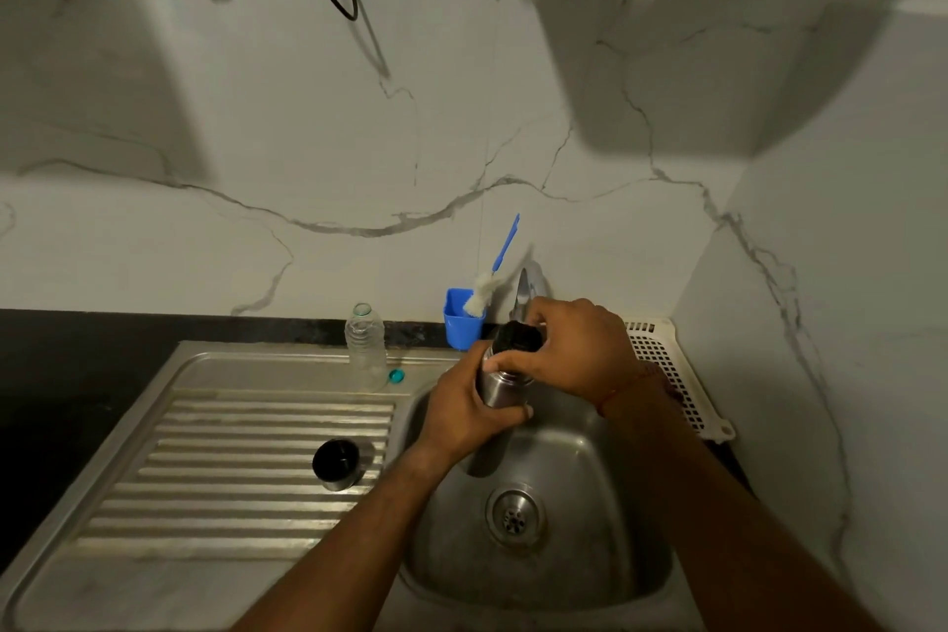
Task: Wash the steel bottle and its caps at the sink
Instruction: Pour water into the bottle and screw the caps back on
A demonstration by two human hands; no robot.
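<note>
Over sink (pixel 590 559): dull steel bottle (pixel 495 388), black cap (pixel 517 339).

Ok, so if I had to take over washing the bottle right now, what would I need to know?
Left hand: grips the steel bottle round its body, over the sink basin.
Right hand: grips the black inner cap on top of the bottle.
Outer cap: stands on the drainboard, left of the basin, dark inside showing.
Bottle brush: in the blue holder beside the tap.
Done: outer cap is off.
Left: take the inner cap off, then scrub and rinse the bottle and both caps. No running water shows.
</note>
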